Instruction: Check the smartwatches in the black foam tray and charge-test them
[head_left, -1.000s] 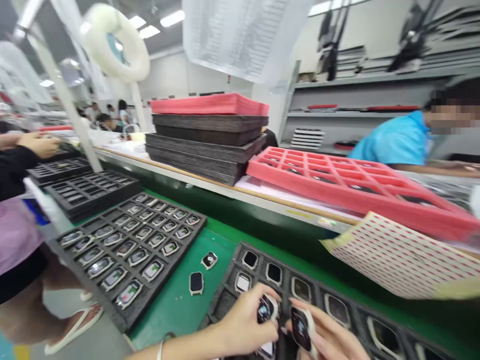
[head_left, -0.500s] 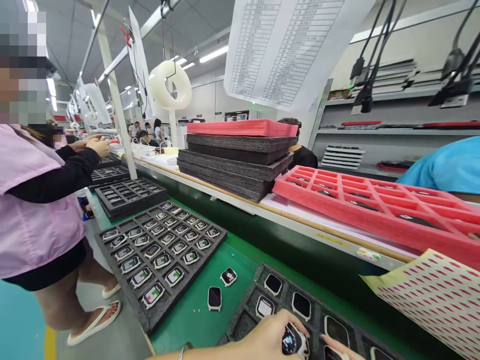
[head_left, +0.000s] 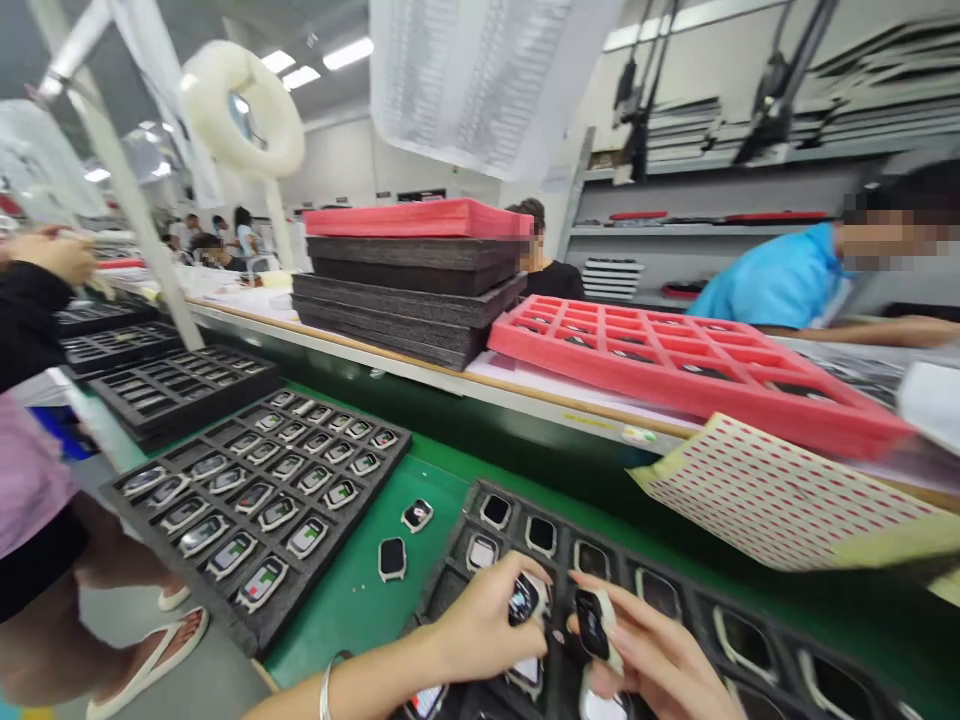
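My left hand (head_left: 487,620) is closed around a smartwatch case (head_left: 525,598) whose screen is lit. Close to its right, my right hand (head_left: 645,640) grips a second smartwatch case (head_left: 593,622), tilted, with a mostly dark screen. Both hands are above a black foam tray (head_left: 450,545) with watch cases in its compartments. On the green bench to the left of that tray lie two loose cases, a dark-screened watch (head_left: 391,558) and a lit watch (head_left: 417,515). Another foam tray (head_left: 300,600), further left, holds many pale watches, several with lit screens.
Black foam sheets (head_left: 405,290) topped by a red one are stacked on the raised shelf. Beside them sits a red foam tray (head_left: 675,400) with dark parts. A dotted sticker sheet (head_left: 765,495) hangs off the shelf edge. People stand at left and at right.
The view has swung right. My right hand has come further into sight, now with a watch case raised in its fingers. My left hand still holds its watch.
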